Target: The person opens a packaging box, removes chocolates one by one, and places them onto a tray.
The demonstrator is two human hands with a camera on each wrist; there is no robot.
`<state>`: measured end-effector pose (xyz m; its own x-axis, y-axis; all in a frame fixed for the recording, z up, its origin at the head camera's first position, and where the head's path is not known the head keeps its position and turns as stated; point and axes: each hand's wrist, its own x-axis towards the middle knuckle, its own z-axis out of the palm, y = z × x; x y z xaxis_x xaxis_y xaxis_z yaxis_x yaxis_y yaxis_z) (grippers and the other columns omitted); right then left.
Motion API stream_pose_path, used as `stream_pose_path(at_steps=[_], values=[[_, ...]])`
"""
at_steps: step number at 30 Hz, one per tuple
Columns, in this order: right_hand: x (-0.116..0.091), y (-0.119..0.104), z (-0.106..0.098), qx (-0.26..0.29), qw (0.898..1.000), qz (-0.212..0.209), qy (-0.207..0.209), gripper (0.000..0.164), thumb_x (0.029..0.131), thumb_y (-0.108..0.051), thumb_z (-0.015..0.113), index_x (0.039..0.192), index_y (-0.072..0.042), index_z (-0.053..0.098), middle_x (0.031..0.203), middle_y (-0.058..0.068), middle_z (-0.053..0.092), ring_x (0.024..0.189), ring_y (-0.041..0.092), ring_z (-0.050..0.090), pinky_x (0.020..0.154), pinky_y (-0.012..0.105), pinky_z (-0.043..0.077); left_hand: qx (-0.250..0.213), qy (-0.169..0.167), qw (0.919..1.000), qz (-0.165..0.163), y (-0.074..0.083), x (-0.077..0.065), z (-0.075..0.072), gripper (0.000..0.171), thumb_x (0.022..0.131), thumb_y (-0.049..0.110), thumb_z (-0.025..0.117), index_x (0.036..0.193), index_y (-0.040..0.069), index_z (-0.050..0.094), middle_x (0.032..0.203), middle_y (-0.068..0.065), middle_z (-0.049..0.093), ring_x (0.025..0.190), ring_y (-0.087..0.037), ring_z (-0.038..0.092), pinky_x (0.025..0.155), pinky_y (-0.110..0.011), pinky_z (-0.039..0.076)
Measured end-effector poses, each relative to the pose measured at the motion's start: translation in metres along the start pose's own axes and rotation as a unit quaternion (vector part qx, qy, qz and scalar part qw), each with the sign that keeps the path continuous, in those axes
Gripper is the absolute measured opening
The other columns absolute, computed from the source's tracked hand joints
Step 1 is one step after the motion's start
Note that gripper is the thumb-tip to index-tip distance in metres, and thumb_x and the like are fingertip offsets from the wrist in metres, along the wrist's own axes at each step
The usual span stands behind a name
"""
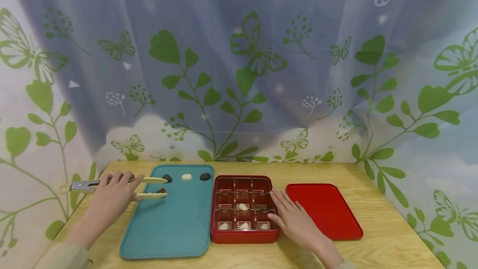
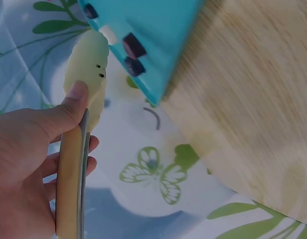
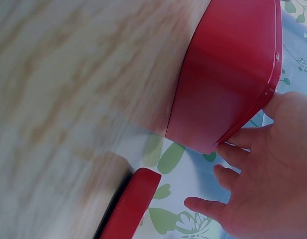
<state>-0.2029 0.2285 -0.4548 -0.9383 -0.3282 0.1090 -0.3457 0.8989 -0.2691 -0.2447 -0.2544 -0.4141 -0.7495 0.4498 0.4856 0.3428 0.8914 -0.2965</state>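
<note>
Left grip (image 1: 113,193): clamped on tongs (image 1: 151,196) | right grip (image 1: 295,221): apart | red box (image 1: 244,237): perhaps four pale pieces (image 1: 243,207)

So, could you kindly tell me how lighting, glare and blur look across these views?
Head: fairly even light, small glints inside the red box, a faint shadow below the tongs on the blue tray; left wrist: dimmer, tray edge soft; right wrist: tabletop grain smeared.
</note>
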Motion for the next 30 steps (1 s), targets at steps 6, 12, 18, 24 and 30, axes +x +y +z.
stream_pose_path(at_steps=[6, 12, 18, 24, 30], values=[[0.000, 0.001, -0.001, -0.006, 1.000, 0.002, -0.002, 0.068, 0.094, -0.055, 0.035, 0.149, -0.020, 0.016, 0.153, 0.002, 0.012, 0.141, 0.022, 0.011, 0.107, 0.058, 0.021, -0.010, -0.015, 0.9998, 0.010, 0.017, 0.011, -0.010, 0.062, 0.070, 0.042, 0.073, 0.124, 0.015, 0.058, 0.105, -0.011, 0.056, 0.097, -0.033, 0.051, 0.080, -0.052, 0.038], [0.000, 0.002, -0.001, -0.006, 1.000, 0.003, -0.003, 0.068, 0.094, -0.055, 0.035, 0.149, -0.020, 0.016, 0.153, 0.002, 0.012, 0.141, 0.022, 0.011, 0.107, 0.058, 0.021, -0.007, 0.002, 0.9995, 0.029, 0.042, 0.027, -0.019, 0.065, 0.071, 0.046, 0.070, 0.126, 0.016, 0.056, 0.108, -0.011, 0.056, 0.098, -0.031, 0.052, 0.082, -0.050, 0.041], [0.000, 0.001, -0.001, -0.006, 1.000, 0.005, -0.004, 0.068, 0.093, -0.056, 0.034, 0.149, -0.020, 0.016, 0.153, 0.002, 0.012, 0.141, 0.021, 0.010, 0.107, 0.057, 0.020, -0.012, 0.018, 0.9981, 0.057, 0.067, 0.046, -0.023, 0.065, 0.072, 0.049, 0.069, 0.128, 0.018, 0.055, 0.109, -0.008, 0.055, 0.100, -0.029, 0.051, 0.084, -0.047, 0.041], [0.000, 0.001, 0.000, -0.006, 1.000, 0.007, -0.004, 0.068, 0.093, -0.056, 0.034, 0.149, -0.020, 0.016, 0.153, 0.002, 0.012, 0.141, 0.021, 0.010, 0.107, 0.057, 0.020, -0.009, 0.034, 0.9958, 0.085, 0.093, 0.066, -0.026, 0.063, 0.072, 0.051, 0.067, 0.127, 0.021, 0.056, 0.109, -0.005, 0.054, 0.102, -0.026, 0.050, 0.087, -0.045, 0.041], [0.000, 0.001, 0.000, -0.006, 1.000, 0.005, -0.005, 0.068, 0.093, -0.057, 0.032, 0.149, -0.021, 0.015, 0.153, 0.001, 0.011, 0.141, 0.020, 0.009, 0.107, 0.057, 0.020, -0.016, 0.049, 0.9911, 0.123, 0.117, 0.084, -0.027, 0.061, 0.073, 0.049, 0.067, 0.127, 0.022, 0.055, 0.111, -0.005, 0.055, 0.102, -0.025, 0.050, 0.086, -0.043, 0.040]])
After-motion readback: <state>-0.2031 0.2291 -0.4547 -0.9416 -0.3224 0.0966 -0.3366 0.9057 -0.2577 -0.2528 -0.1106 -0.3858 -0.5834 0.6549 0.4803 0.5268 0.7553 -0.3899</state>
